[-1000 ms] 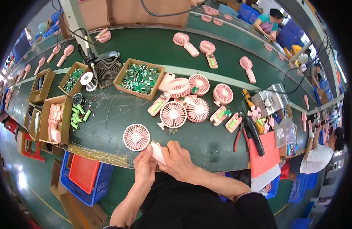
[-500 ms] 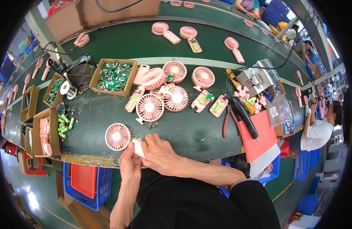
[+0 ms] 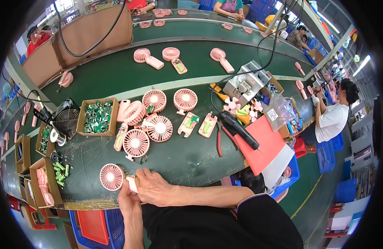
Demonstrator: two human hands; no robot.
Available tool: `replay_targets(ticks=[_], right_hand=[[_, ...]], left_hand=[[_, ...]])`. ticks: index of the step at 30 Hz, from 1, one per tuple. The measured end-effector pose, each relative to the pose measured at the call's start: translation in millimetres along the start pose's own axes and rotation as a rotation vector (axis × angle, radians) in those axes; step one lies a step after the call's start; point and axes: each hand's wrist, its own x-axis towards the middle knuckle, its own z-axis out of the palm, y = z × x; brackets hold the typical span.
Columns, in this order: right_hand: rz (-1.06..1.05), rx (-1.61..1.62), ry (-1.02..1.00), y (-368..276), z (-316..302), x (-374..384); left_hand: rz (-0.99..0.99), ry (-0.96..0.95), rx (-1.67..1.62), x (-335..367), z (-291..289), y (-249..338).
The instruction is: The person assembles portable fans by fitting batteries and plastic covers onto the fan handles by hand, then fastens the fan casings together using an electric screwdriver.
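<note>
Close to the bench's front edge, a pink handheld fan (image 3: 112, 177) with a round slatted head is between my two hands. My left hand (image 3: 129, 201) pinches it from below, where the head meets the handle. My right hand (image 3: 155, 189) is wrapped over the pale handle (image 3: 132, 184), fingers bent, covering most of it. What lies under the right fingers is hidden. Beyond the hands sit several more pink fans (image 3: 136, 143), grouped together. To their right are two opened handle halves (image 3: 188, 125) with green parts inside.
Left on the bench stand a carton of green circuit boards (image 3: 97, 117), a solder wire spool (image 3: 57, 137), loose green battery cells (image 3: 61, 172) and a carton of pink parts (image 3: 43, 186). Right are red-handled pliers (image 3: 219, 142), a black electric screwdriver (image 3: 240, 130) and a red sheet (image 3: 264, 145). Fans lie on the belt (image 3: 191, 59).
The whole view has shifted, so the bench sits lower and further left in the picture. Both hands keep hold of the pink fan, with little change in their grip.
</note>
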Motion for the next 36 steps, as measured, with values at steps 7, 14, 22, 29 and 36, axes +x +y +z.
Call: replay_targets(ticks=[7, 14, 22, 29, 36], right_hand=[[0.023, -0.011, -0.084, -1, -4, 4], [0.024, 0.039, -0.156, 0, -3, 6], [-0.011, -0.092, -0.112, 3, -5, 3], [-0.028, -0.095, -0.058, 3, -2, 7], [-0.083, -0.072, 0.036, 4, -3, -2]], left_hand=[[0.007, -0.038, -0.007, 4, -6, -1], [-0.006, -0.030, -0.004, 1, -8, 0], [-0.018, 0.080, -0.029, -4, 14, -3], [-0.021, 0.083, -0.055, -14, 25, 9], [0.098, 0.111, 0.000, -17, 13, 0]])
